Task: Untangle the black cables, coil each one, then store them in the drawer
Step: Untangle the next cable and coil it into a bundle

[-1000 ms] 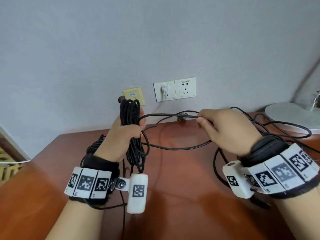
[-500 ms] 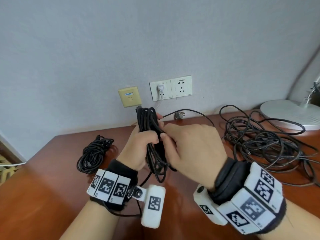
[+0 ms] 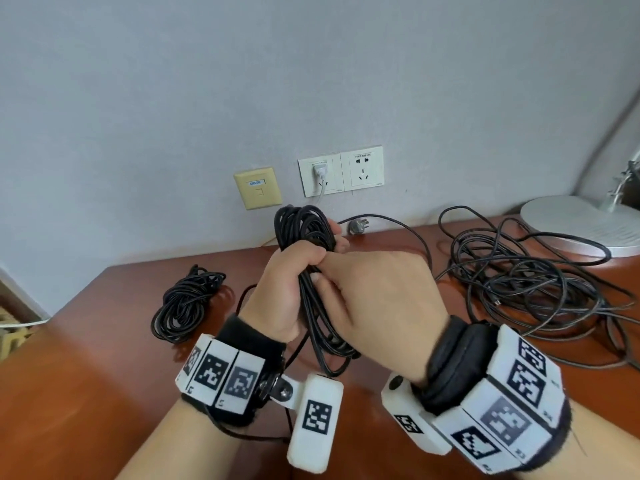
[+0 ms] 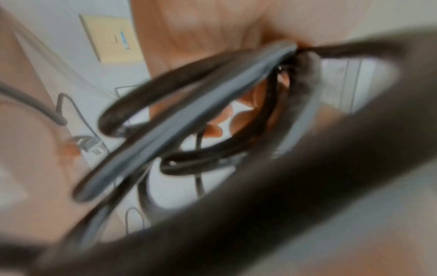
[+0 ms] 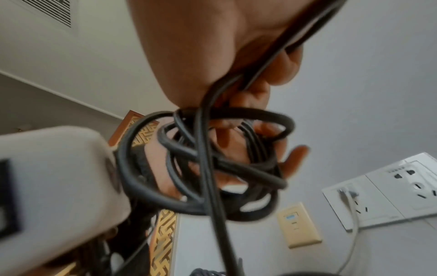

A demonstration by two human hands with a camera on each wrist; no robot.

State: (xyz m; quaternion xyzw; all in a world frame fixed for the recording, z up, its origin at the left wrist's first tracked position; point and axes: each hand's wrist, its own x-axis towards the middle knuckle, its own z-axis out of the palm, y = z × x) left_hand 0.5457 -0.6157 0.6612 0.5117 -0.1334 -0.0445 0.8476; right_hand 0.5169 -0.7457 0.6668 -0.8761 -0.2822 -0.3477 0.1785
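The main risk lies in the half-made coil (image 3: 304, 268); the loops are many and slack, hanging below the left hand (image 3: 287, 289) in a long droop, and if that grip loosens while the next turn is laid on, the turns could spill and cross one another, which would undo the winding; a loop hanging low could also catch on the white camera block (image 3: 313, 420) at the left wrist. A second hazard sits on the right side of the worktop (image 3: 86, 358), where the loose tangle (image 3: 533, 289) of black cable lies spread out; the free length appears to run off toward it, so a firm pull may drag a knot tight or sweep strands against the round lamp base (image 3: 585, 226). No drawer shows in any view, so storing looks some way off.

The left hand is raised in front of the chest, fingers curled round the bundle near its top, knuckles toward the head camera; the right hand (image 3: 377, 299) presses close against it, thumb and fingertips pinching a strand against the bundle, wrist angled down and to the right. The left wrist view is too blurred to show more than cable and skin. One finished coil (image 3: 185, 303) lies on the worktop to the left, well apart from both hands.
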